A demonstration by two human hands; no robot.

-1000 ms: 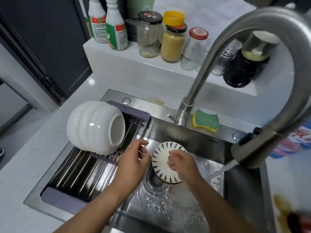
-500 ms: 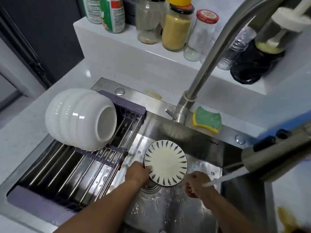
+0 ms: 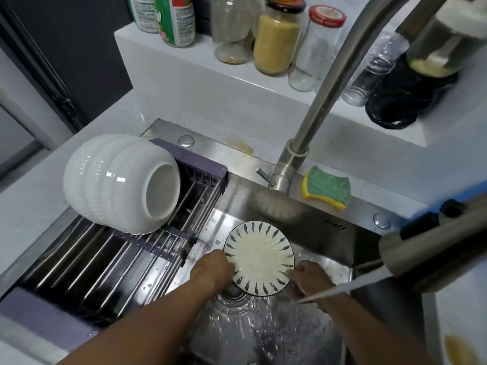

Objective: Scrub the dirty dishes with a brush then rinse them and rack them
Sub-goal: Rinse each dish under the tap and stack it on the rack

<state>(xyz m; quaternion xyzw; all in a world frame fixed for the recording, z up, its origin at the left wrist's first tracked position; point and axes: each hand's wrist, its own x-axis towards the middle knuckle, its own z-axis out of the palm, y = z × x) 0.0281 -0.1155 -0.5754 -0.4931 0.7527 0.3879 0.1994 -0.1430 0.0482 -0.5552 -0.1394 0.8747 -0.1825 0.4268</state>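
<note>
1. Head view, change: your right hand [image 3: 308, 277] is off the patterned face of the plate [image 3: 259, 256], where it was a second ago. It now sits at the plate's lower right rim, in the water stream [image 3: 342, 287] from the tap [image 3: 421, 254].
2. Meaning: rubbing looks done and the rinse is under way. The stream lands on your hand more than on the plate face. No brush in view.
3. Plate: tilted up, face toward you, above the drain [image 3: 232, 291] in the sink [image 3: 329, 233], just right of the rack [image 3: 105, 259]. A white bowl [image 3: 116, 180] already lies there on its side.
4. Left hand [image 3: 210, 270]: curled round the plate's left rim, holding it. Fingertips are hidden behind the plate.
5. Right hand: fingers loosely bent, one tip at the rim. Water blurs it, so I cannot tell grip from touch.
</note>
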